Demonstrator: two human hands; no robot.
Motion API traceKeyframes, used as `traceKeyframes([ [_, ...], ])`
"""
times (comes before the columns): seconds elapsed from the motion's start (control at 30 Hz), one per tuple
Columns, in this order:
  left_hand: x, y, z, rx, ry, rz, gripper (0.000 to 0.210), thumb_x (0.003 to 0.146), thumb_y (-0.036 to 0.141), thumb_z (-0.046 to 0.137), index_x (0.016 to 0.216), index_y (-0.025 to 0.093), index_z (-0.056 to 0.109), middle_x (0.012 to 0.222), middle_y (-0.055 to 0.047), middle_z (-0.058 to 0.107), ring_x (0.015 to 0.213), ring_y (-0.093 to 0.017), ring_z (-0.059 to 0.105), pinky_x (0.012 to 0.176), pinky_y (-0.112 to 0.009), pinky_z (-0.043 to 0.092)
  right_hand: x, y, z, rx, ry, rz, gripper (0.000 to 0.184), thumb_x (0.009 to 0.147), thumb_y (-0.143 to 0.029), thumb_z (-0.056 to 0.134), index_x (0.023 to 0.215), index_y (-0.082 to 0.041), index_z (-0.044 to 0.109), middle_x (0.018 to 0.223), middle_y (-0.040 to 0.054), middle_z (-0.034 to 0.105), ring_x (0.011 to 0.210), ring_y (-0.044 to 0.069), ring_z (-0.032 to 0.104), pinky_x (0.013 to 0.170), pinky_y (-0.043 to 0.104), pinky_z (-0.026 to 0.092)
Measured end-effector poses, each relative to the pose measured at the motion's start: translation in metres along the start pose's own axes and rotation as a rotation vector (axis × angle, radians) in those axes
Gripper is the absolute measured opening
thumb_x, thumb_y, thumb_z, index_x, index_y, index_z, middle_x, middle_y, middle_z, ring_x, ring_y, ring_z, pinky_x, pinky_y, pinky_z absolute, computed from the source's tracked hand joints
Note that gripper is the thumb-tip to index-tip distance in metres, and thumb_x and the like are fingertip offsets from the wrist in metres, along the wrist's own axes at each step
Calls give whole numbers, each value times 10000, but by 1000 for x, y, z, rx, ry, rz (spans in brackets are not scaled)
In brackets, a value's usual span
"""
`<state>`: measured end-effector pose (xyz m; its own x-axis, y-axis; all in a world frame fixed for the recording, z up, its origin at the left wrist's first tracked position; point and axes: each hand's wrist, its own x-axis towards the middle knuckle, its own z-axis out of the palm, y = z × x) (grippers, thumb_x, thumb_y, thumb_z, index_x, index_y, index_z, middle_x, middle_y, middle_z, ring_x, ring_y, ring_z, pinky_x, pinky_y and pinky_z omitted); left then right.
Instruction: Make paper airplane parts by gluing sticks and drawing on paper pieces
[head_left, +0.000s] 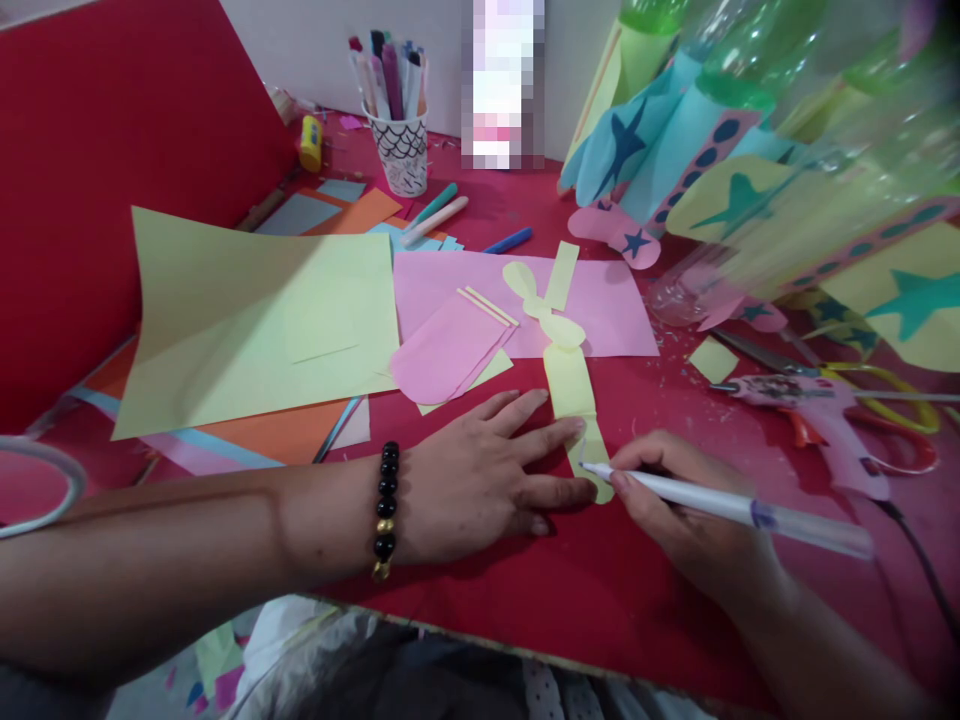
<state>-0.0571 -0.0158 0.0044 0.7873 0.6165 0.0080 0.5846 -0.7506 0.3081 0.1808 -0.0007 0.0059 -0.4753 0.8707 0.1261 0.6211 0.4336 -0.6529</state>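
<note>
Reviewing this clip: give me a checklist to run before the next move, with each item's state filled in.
1. Left hand on the yellow strip: ok, touching its near end.
2. White pen gripped in the right hand: ok, tip at the strip.
3. Pink glue gun apart from both hands: ok.
4. Glue gun cool: cannot tell.
5. Patterned cup upright: ok.
6. Loose markers back in it: not ok, lying nearby.
</note>
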Motion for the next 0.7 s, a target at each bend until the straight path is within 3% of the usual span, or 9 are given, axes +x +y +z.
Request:
traceKeyframes([
  [0.13,0,1,-1,-4,-5,-1,424,977,465,456,1388,364,481,1576,-47,292,1408,-301,312,1151,-540,239,-1,1,0,17,13,9,71,843,-200,593,777,-224,603,589,-48,590,485,96,518,468,211,400],
  [0.3,0,1,0,-6,-1,-4,418,981,463,446,1388,373,479,1579,-53,281,1411,-301,310,1143,-544,250,-2,4,3,24,140,63,47,867,-247,592,829,-226,608,667,-13,635,579,133,590,519,236,442],
  [0.7,-1,1,-1,9,46,3,405,968,458,473,1362,371,506,1555,-44,335,1380,-287,354,1140,-520,266,0,5,3,-28,110,51,28,884,-244,600,863,-226,605,717,-14,657,618,124,614,574,223,457],
])
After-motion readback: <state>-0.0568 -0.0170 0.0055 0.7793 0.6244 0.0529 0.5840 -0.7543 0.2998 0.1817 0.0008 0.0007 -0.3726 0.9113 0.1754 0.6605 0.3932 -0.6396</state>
